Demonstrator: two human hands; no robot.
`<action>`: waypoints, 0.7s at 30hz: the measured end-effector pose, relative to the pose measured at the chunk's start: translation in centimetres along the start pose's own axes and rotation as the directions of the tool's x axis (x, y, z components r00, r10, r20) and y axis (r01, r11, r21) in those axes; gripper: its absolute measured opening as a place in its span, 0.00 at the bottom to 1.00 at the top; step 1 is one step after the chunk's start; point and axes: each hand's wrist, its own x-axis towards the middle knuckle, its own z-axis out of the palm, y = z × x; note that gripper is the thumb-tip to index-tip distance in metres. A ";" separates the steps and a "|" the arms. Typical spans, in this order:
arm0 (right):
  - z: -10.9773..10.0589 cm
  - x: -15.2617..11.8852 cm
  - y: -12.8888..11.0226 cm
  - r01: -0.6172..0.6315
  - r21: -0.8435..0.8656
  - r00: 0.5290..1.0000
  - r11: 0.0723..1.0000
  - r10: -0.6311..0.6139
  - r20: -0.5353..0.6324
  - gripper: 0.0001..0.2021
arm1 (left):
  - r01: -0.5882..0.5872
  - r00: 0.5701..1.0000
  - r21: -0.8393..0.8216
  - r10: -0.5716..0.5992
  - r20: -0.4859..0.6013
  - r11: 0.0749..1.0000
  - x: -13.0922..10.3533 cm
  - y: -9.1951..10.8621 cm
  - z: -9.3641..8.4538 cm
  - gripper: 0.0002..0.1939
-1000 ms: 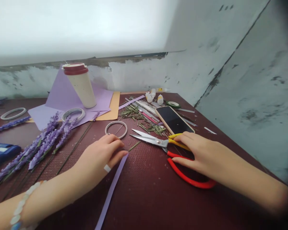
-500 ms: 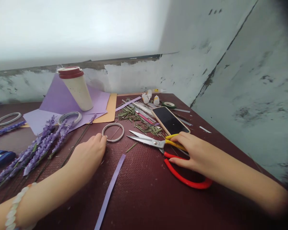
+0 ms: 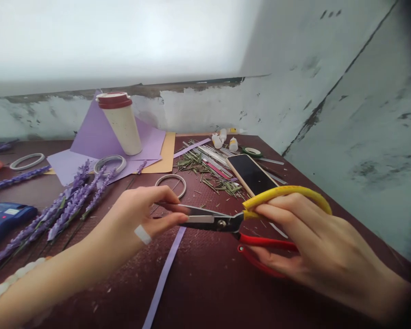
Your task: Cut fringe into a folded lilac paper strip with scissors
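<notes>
My right hand (image 3: 294, 237) is closed on the handles of the scissors (image 3: 222, 223), one yellow and one red, raised above the table with the blades toward the left. The fingers of my left hand (image 3: 150, 214) pinch at the blade tips; whether they hold anything else there is hidden. A pale piece of tape sticks to the back of that hand. Behind the blades, a tape roll (image 3: 183, 188) lies on the table. Below them a narrow purple strip (image 3: 165, 278) runs toward the near edge.
Purple lavender stems (image 3: 68, 201) and a blue glue gun (image 3: 12, 219) lie left. A lidded cup (image 3: 121, 128) stands on purple paper (image 3: 89, 128). Green clippings (image 3: 205, 169), a phone (image 3: 251, 173), small bottles (image 3: 233, 144) and a green tape roll (image 3: 252, 152) occupy the back right.
The scissors have been lifted from the table and their blades have closed. My left hand has moved from the tape roll to the blade tips. The view has shifted slightly left.
</notes>
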 end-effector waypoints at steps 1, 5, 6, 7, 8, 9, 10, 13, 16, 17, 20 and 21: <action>0.1 0.0 -0.1 -0.009 0.028 1.000 1.000 0.009 0.006 0.09 | 0.098 0.994 -0.075 -0.094 0.055 0.992 0.0 0.2 0.0 0.10; 0.2 -0.2 0.0 -0.049 0.159 0.998 0.986 0.042 0.049 0.11 | 0.315 0.938 -0.208 -0.271 0.215 0.926 0.4 1.2 -0.2 0.16; 0.1 -0.2 0.0 -0.060 0.192 0.997 0.980 0.049 0.060 0.11 | 0.351 0.921 -0.227 -0.291 0.261 0.908 0.6 1.4 -0.5 0.16; 0.1 -0.3 0.0 -0.077 0.222 0.996 0.972 0.063 0.068 0.11 | 0.382 0.902 -0.243 -0.302 0.309 0.891 0.8 1.6 -0.7 0.15; 0.0 -0.4 0.0 -0.095 0.248 0.994 0.964 0.079 0.071 0.11 | 0.406 0.882 -0.251 -0.305 0.361 0.878 1.0 1.7 -1.1 0.14; -0.1 -0.5 0.0 -0.113 0.269 0.993 0.957 0.096 0.074 0.12 | 0.425 0.862 -0.256 -0.302 0.408 0.868 1.1 1.8 -1.4 0.13; -0.1 -0.7 0.0 -0.134 0.286 0.990 0.949 0.117 0.076 0.13 | 0.437 0.843 -0.258 -0.292 0.452 0.862 1.3 1.7 -1.8 0.13; 0.1 -1.3 0.0 -0.185 0.344 0.982 0.920 0.161 0.097 0.17 | 0.439 0.804 -0.268 -0.242 0.543 0.858 1.7 1.1 -2.6 0.10; 0.2 -2.0 0.1 -0.222 0.382 0.974 0.897 0.186 0.128 0.20 | 0.413 0.789 -0.284 -0.184 0.586 0.865 1.7 0.3 -3.2 0.09; 0.2 -2.1 0.2 -0.228 0.387 0.972 0.893 0.189 0.137 0.21 | 0.410 0.787 -0.291 -0.174 0.593 0.865 1.6 0.2 -3.4 0.09; 0.0 -2.4 0.4 -0.237 0.389 0.970 0.890 0.194 0.147 0.23 | 0.406 0.810 -0.317 -0.178 0.558 0.857 1.4 0.1 -3.6 0.08; -0.1 -2.5 0.5 -0.233 0.384 0.971 0.894 0.191 0.144 0.23 | 0.397 0.832 -0.328 -0.186 0.522 0.857 1.4 0.1 -3.6 0.09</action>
